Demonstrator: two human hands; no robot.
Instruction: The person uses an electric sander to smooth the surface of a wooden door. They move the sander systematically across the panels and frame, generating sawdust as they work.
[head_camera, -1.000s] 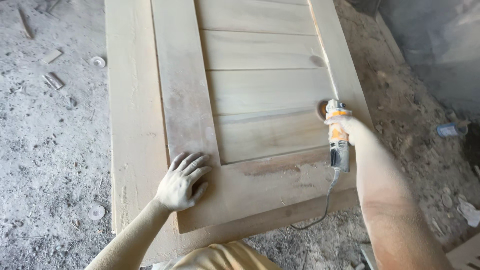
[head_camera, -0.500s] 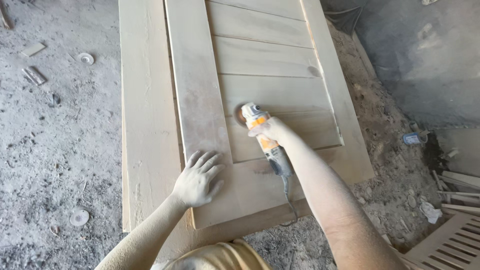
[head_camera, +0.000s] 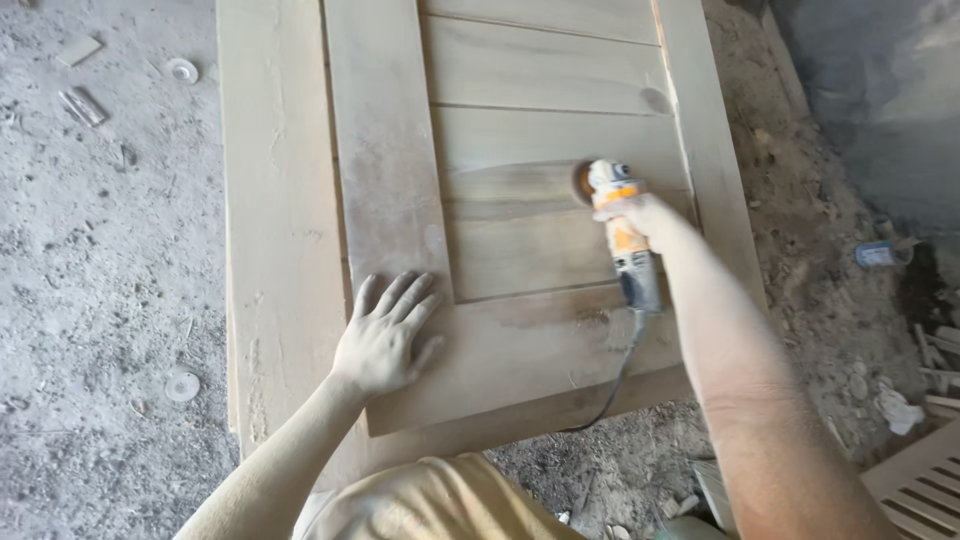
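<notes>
The grinder (head_camera: 622, 232) has swung back to the right across the door's (head_camera: 520, 340) panel since half a second ago, when it sat close to the left upright; it now works near the right upright, on the second board up from the bottom rail. The right hand (head_camera: 638, 213) is wrapped tightly around the orange-and-grey body of the tool, fingers closed on it, with the disc pressed to the wood and the dark cord (head_camera: 612, 385) trailing back over the bottom rail and off the door's near edge. A darker, freshly rubbed streak runs across the board to the left of the disc. The left hand (head_camera: 385, 340) lies flat near the door's near left corner, fingers spread open and palm down where the left upright meets the bottom rail, gripping nothing. Both forearms are coated in pale dust. The door lies on a wider board (head_camera: 275, 230) that shows along its left edge. On the dusty floor (head_camera: 100, 270) to the left lie two round discs (head_camera: 182, 386) and small wood scraps (head_camera: 78, 50).
</notes>
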